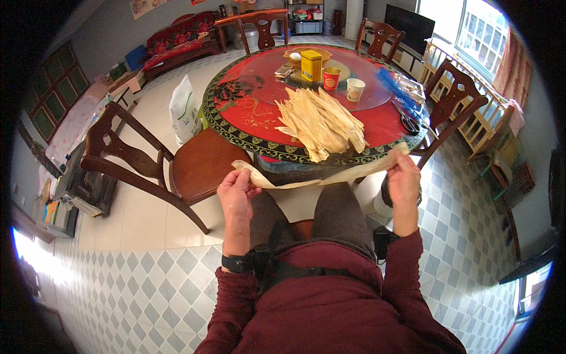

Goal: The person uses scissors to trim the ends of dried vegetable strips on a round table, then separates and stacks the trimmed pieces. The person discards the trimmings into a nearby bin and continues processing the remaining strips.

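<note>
Between my two hands stretches a long strip of dried corn husk [305, 183], sagging slightly over my lap in front of the table edge. My left hand [239, 192] pinches its left end between thumb and fingers. The right end is pinched in my right hand [403, 177], held a little higher. A narrow spot near the middle may be a joint or knot; I cannot tell. Just beyond, a heap of dried corn husks [320, 124] lies on the round table [239, 115] with a red patterned top.
On the table stand a yellow tin [311, 66], a red paper cup [331, 79] and a white paper cup [355, 90]. Scissors [407, 121] and blue stringy material [391, 86] lie at the right. A wooden chair [203, 163] is close on my left, beside a white bag [182, 110].
</note>
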`<move>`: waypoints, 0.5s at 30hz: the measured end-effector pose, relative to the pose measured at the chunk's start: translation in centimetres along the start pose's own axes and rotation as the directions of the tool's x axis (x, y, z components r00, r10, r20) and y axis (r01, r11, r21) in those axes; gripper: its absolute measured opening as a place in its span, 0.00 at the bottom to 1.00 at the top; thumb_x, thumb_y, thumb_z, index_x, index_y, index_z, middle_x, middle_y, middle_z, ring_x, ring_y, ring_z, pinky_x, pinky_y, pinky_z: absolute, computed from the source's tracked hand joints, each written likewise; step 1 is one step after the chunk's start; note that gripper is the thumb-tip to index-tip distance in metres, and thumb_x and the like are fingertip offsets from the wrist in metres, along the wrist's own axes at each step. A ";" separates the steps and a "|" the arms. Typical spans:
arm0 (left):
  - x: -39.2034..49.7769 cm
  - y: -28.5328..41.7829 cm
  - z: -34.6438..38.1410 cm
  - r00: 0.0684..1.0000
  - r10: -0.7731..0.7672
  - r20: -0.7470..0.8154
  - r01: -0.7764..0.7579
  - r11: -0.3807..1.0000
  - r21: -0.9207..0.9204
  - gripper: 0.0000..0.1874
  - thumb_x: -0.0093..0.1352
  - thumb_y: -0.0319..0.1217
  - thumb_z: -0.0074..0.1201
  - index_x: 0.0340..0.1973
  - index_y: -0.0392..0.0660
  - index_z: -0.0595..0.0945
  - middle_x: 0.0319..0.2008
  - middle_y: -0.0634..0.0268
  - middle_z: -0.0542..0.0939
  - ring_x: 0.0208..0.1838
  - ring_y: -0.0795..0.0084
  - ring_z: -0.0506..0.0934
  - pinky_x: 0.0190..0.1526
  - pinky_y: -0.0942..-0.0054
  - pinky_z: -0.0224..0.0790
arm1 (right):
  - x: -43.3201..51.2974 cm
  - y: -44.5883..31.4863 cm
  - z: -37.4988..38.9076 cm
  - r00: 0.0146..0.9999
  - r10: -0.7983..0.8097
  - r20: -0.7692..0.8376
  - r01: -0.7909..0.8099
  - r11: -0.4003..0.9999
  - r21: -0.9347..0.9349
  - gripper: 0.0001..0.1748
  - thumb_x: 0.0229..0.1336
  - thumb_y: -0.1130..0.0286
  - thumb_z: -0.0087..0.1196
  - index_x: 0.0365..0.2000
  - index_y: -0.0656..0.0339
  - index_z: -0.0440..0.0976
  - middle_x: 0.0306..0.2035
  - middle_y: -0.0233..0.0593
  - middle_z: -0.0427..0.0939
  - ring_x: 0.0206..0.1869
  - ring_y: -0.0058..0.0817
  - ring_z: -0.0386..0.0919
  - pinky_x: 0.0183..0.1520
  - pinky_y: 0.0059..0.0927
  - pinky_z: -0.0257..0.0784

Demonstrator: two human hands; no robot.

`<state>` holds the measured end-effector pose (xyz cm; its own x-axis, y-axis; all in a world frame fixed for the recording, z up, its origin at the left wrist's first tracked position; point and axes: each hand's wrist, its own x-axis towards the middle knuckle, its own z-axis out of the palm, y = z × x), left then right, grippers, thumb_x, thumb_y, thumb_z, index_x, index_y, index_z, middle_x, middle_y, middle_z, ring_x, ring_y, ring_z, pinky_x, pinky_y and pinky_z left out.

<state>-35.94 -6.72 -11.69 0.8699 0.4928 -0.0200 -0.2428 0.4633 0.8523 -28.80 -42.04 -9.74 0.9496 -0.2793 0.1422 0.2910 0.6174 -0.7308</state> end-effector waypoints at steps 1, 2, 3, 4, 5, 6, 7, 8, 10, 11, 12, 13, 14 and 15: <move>0.4 0.2 -0.7 1.000 0.017 -0.026 -0.017 1.000 0.004 0.06 0.69 0.29 0.56 0.34 0.40 0.80 0.24 0.67 0.80 0.23 0.79 0.76 0.24 0.77 0.75 | 0.5 -0.6 -0.7 0.998 -0.048 -0.046 0.049 0.999 0.005 0.12 0.59 0.76 0.56 0.43 0.70 0.74 0.42 0.42 0.79 0.42 0.29 0.79 0.48 0.30 0.74; 0.7 0.4 -1.3 0.997 0.054 -0.063 -0.051 0.997 0.055 0.04 0.68 0.29 0.57 0.34 0.41 0.80 0.25 0.68 0.80 0.23 0.79 0.77 0.24 0.79 0.73 | 0.9 -1.3 -1.2 0.996 -0.082 -0.035 0.082 0.997 -0.009 0.12 0.59 0.76 0.56 0.42 0.71 0.74 0.41 0.41 0.80 0.41 0.28 0.79 0.46 0.29 0.75; 1.1 0.7 -1.7 0.992 0.088 -0.095 -0.082 0.995 0.063 0.04 0.69 0.28 0.55 0.36 0.42 0.81 0.26 0.69 0.81 0.24 0.80 0.77 0.24 0.81 0.70 | 1.1 -2.0 -1.6 0.992 -0.119 -0.047 0.117 0.993 -0.029 0.11 0.59 0.77 0.56 0.42 0.71 0.75 0.40 0.41 0.80 0.39 0.28 0.79 0.45 0.29 0.75; 1.4 1.1 -2.2 0.987 0.145 -0.067 -0.139 0.987 0.087 0.04 0.69 0.28 0.54 0.37 0.42 0.81 0.27 0.69 0.81 0.25 0.80 0.77 0.24 0.81 0.69 | 1.1 -2.2 -1.8 0.989 -0.138 -0.059 0.136 0.990 -0.035 0.13 0.59 0.77 0.56 0.44 0.71 0.75 0.40 0.41 0.80 0.40 0.26 0.79 0.44 0.26 0.75; 1.5 1.3 -2.3 0.987 0.123 -0.106 -0.112 0.988 0.106 0.05 0.70 0.28 0.53 0.38 0.42 0.80 0.28 0.69 0.81 0.26 0.80 0.77 0.24 0.81 0.68 | 1.3 -2.2 -1.7 0.986 -0.130 -0.102 0.122 0.989 -0.079 0.14 0.58 0.76 0.57 0.45 0.70 0.75 0.41 0.41 0.80 0.40 0.26 0.79 0.44 0.25 0.75; 1.6 1.5 -2.2 0.986 0.161 -0.040 -0.157 0.983 0.098 0.05 0.70 0.28 0.52 0.39 0.43 0.80 0.29 0.69 0.81 0.27 0.81 0.77 0.24 0.81 0.68 | 1.0 -2.3 -1.4 0.992 -0.124 -0.010 0.123 0.987 -0.107 0.14 0.58 0.75 0.58 0.44 0.70 0.76 0.40 0.41 0.81 0.38 0.25 0.79 0.42 0.25 0.76; 1.6 1.7 -1.9 0.991 0.119 -0.064 -0.112 0.989 0.097 0.06 0.70 0.28 0.51 0.40 0.43 0.80 0.30 0.69 0.81 0.28 0.81 0.78 0.25 0.82 0.69 | 0.6 -1.9 -0.9 0.996 -0.082 0.020 0.084 0.991 -0.109 0.14 0.58 0.75 0.58 0.44 0.70 0.76 0.39 0.40 0.81 0.37 0.24 0.80 0.41 0.25 0.76; 1.3 1.8 -1.5 0.992 0.127 0.013 -0.128 0.988 0.090 0.06 0.70 0.28 0.51 0.42 0.44 0.80 0.33 0.70 0.81 0.30 0.81 0.78 0.27 0.82 0.69 | 0.1 -1.7 -0.2 0.997 -0.043 0.062 0.051 0.988 -0.145 0.13 0.57 0.75 0.59 0.42 0.70 0.77 0.38 0.39 0.81 0.35 0.23 0.80 0.39 0.24 0.76; 0.6 2.0 -0.6 0.995 0.023 0.097 -0.030 0.997 0.072 0.06 0.71 0.28 0.51 0.42 0.45 0.79 0.32 0.71 0.80 0.30 0.81 0.77 0.29 0.82 0.69 | -0.9 -0.7 1.8 0.987 0.046 0.151 -0.017 0.982 -0.188 0.10 0.57 0.76 0.58 0.39 0.71 0.78 0.34 0.36 0.81 0.30 0.20 0.79 0.33 0.21 0.76; 0.2 1.9 0.1 0.990 -0.017 0.137 0.009 0.998 0.055 0.06 0.71 0.28 0.50 0.42 0.45 0.79 0.31 0.71 0.79 0.29 0.81 0.77 0.29 0.82 0.69 | -1.5 -0.3 2.9 0.980 0.077 0.181 -0.033 0.971 -0.236 0.09 0.57 0.77 0.58 0.38 0.71 0.78 0.32 0.34 0.81 0.28 0.19 0.78 0.32 0.21 0.76; 0.0 1.5 1.1 0.986 -0.029 0.164 0.019 0.998 0.060 0.06 0.71 0.29 0.51 0.42 0.45 0.78 0.31 0.72 0.79 0.28 0.81 0.76 0.29 0.82 0.68 | -2.1 0.1 3.8 0.977 0.097 0.188 -0.036 0.951 -0.308 0.09 0.57 0.76 0.58 0.37 0.71 0.79 0.31 0.33 0.81 0.28 0.18 0.78 0.32 0.20 0.76; -0.3 1.2 1.9 0.977 -0.037 0.208 0.026 0.998 0.059 0.06 0.70 0.29 0.51 0.41 0.45 0.79 0.30 0.72 0.79 0.29 0.81 0.75 0.30 0.81 0.69 | -2.7 0.4 4.7 0.964 0.121 0.238 -0.036 0.941 -0.335 0.08 0.57 0.76 0.58 0.36 0.71 0.79 0.30 0.32 0.81 0.28 0.17 0.78 0.32 0.20 0.76; -0.7 0.9 2.6 0.969 -0.039 0.244 0.018 0.996 0.088 0.06 0.70 0.28 0.51 0.41 0.44 0.79 0.31 0.71 0.79 0.30 0.80 0.76 0.31 0.79 0.70 | -3.3 0.6 5.4 0.957 0.126 0.261 -0.006 0.909 -0.417 0.07 0.56 0.76 0.59 0.34 0.71 0.80 0.28 0.30 0.80 0.27 0.15 0.76 0.31 0.18 0.74; -1.0 0.7 3.2 0.957 -0.043 0.288 0.014 0.995 0.101 0.06 0.71 0.27 0.50 0.41 0.42 0.79 0.31 0.69 0.79 0.31 0.79 0.77 0.33 0.78 0.71 | -3.9 0.8 5.9 0.944 0.136 0.300 0.025 0.879 -0.476 0.07 0.56 0.75 0.59 0.33 0.70 0.80 0.26 0.29 0.79 0.26 0.13 0.74 0.30 0.17 0.72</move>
<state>-35.56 -9.28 -9.39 0.9662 0.2397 0.0946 -0.1858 0.3938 0.9002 -31.54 -36.12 -6.88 0.9710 0.0404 0.2354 0.2242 0.1860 -0.9566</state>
